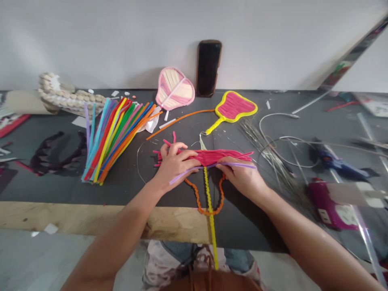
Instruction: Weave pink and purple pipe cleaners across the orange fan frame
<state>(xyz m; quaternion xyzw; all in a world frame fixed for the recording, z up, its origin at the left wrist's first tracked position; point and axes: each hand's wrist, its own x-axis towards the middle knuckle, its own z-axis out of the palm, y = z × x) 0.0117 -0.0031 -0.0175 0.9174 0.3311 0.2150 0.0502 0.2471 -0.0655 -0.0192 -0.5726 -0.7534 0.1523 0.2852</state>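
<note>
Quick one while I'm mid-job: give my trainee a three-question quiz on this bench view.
1. True or false: both hands rest on the pink pipe cleaners.
2. What leans upright against the wall?
A. phone
B. glue gun
C. scissors
3. Which colour is the single stem lying under the left hand and right hand?

Key:
1. True
2. A, the phone
3. Lilac: the lilac stem

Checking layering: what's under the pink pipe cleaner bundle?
Under the pink bundle: a yellow stem and orange loop emerge below. Their upper parts are hidden by the bundle and both hands.
</note>
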